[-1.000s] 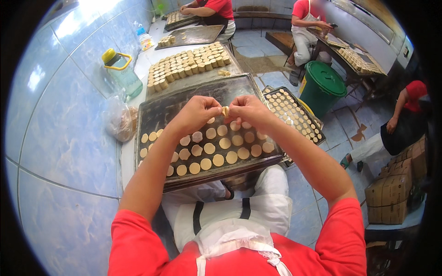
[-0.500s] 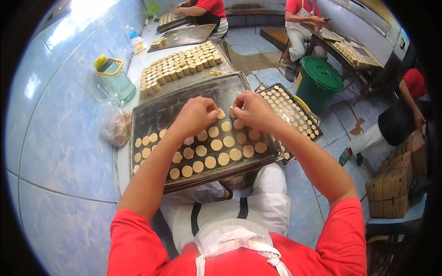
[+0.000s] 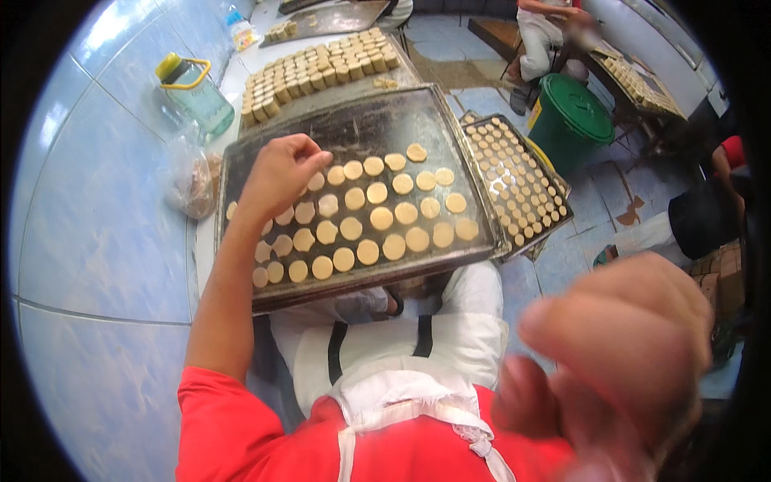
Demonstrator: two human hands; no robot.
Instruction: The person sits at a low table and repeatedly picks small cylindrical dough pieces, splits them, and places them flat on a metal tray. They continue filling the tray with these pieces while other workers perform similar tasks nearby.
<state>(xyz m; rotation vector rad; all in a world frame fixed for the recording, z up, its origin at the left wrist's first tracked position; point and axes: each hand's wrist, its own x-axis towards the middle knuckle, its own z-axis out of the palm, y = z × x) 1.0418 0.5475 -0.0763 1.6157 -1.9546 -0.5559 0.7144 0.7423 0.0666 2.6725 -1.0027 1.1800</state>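
Rows of flat, pale dough discs lie on a dark metal baking tray in front of me. Over the tray's left half is my left hand, thumb and fingers pressed together beside the left end of the upper row. Whatever is between those fingertips, if anything, is hidden. Large and blurred at the lower right, my right hand is raised close to the camera, away from the tray. Its fingers look bent, but the blur hides whether they hold anything.
Beyond the tray stand many short dough pieces in tight rows. A yellow-capped bottle and a plastic bag are at the left. Another disc-filled tray, a green lidded bin and a seated person are to the right.
My right hand has left the tray and come up close at the lower right. My left hand has moved left along the upper row, where more discs now show.
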